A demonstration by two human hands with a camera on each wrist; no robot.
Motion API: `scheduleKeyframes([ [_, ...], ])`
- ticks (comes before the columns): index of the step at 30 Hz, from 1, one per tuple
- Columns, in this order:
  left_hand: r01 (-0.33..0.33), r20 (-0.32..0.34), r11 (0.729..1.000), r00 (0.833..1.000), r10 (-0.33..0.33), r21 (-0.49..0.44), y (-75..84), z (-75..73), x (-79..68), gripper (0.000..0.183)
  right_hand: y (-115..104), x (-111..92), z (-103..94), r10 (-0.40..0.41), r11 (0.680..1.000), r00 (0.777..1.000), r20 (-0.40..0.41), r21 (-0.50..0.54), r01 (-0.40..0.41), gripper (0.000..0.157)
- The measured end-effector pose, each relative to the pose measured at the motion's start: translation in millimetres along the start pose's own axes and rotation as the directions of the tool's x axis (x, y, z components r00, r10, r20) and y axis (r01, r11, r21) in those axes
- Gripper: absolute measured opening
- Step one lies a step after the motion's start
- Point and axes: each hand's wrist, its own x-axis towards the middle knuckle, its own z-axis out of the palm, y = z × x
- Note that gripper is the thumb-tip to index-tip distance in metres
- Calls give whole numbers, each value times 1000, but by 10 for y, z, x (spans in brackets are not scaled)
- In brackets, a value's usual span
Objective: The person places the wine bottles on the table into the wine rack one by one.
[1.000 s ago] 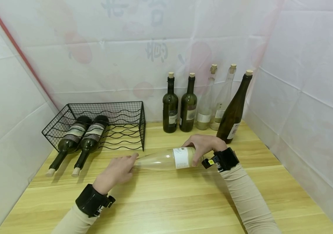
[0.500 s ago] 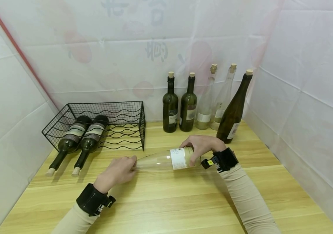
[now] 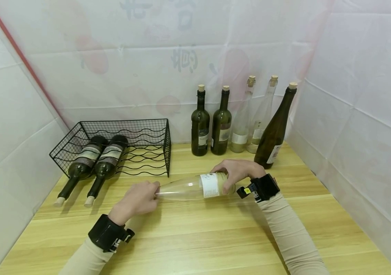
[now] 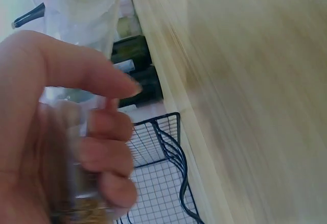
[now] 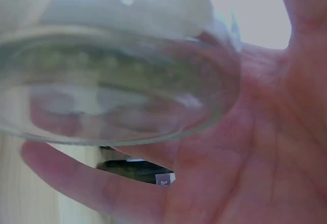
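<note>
A clear glass wine bottle (image 3: 185, 190) with a white label lies sideways between my two hands in the head view, its neck to the left. My left hand (image 3: 139, 199) is curled round the neck. In the left wrist view its fingers (image 4: 110, 147) wrap the glass, and a blurred cork (image 4: 84, 216) shows at the bottom edge. With thumb and fingers spread around the bottle's base end, my right hand (image 3: 238, 173) grips it beside the label. The right wrist view shows the round glass base (image 5: 117, 106) against the palm. Whether the bottle touches the table cannot be told.
At the back left stands a black wire wine rack (image 3: 147, 171), with two dark corked bottles (image 3: 107, 160) lying in its left part. Several corked bottles stand along the back, including a green bottle (image 3: 200, 126) and a tall brown bottle (image 3: 274, 130) nearest my right hand.
My left hand's fingers, outstretched at the neck a second ago, have curled round it. The clear bottle has shifted slightly left. My right hand keeps its grip on the base end.
</note>
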Motion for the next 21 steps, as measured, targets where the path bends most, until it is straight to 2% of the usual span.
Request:
scheduleKeyframes([
  [7, 8, 11, 1000, 1000, -8, -6, -131, -66, -14, 11, -37, 14, 31, -8, 1000, 1000, 8, 12, 8, 77],
  [10, 2, 6, 1000, 1000, -2, 2, -226, -109, -59, 13, -108, -26, 21, 14, 1000, 1000, 12, 20, -14, 79],
  [14, 7, -18, 998, 1000, -6, 57, -365, -171, -140, 19, -182, -97, -19, 66, 998, 998, -20, 18, -65, 77],
  [17, 23, -27, 996, 999, -21, 91, -462, -210, -188, 25, -189, -128, -44, 61, 998, 997, -51, 6, -61, 75],
  [21, 37, -8, 996, 999, -37, 78, -571, -262, -225, 30, -168, -162, -57, 43, 999, 997, -65, 7, -43, 73],
])
